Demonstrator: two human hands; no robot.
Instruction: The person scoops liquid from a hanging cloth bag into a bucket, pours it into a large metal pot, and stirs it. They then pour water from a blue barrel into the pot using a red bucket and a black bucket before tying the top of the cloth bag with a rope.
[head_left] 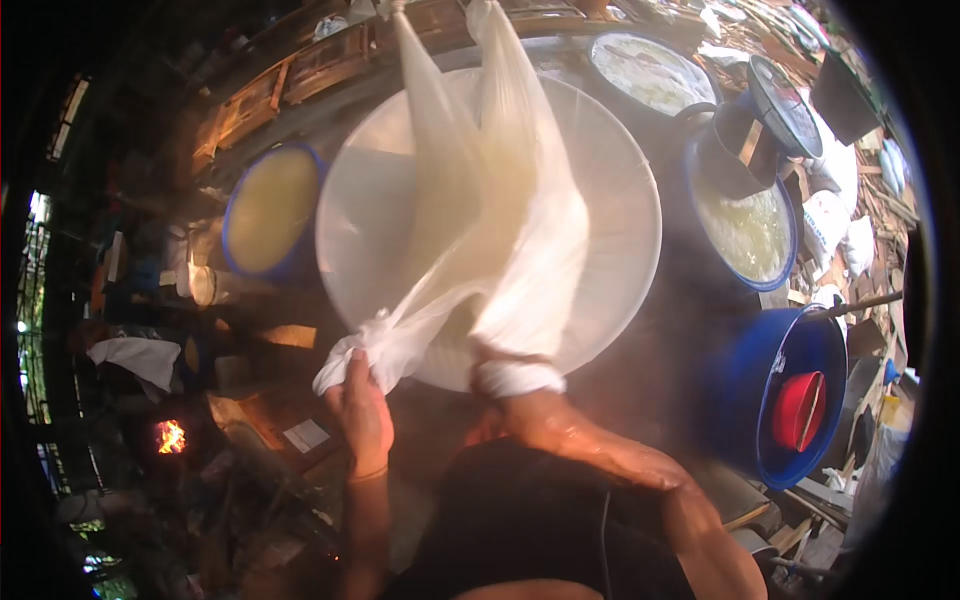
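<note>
A wet white straining cloth (540,230) hangs over a wide, round whitish basin (625,220). Two of its gathered corners run up past the top of the view, and a pale yellowish tint shows through its middle. My left hand (365,410) is closed on a bunched, knotted-looking corner at the basin's near left rim. At the near rim in the centre, my right hand (522,408) grips another gathered part, its fingers partly hidden by the cloth. The cloth's underside is out of sight.
Left of the basin stands a blue-rimmed tub of yellowish liquid (270,210). A fire (171,436) burns at lower left. On the right are a drum of frothy liquid (745,225), a metal pot (738,150) and a blue barrel (735,390) holding a red container (800,412).
</note>
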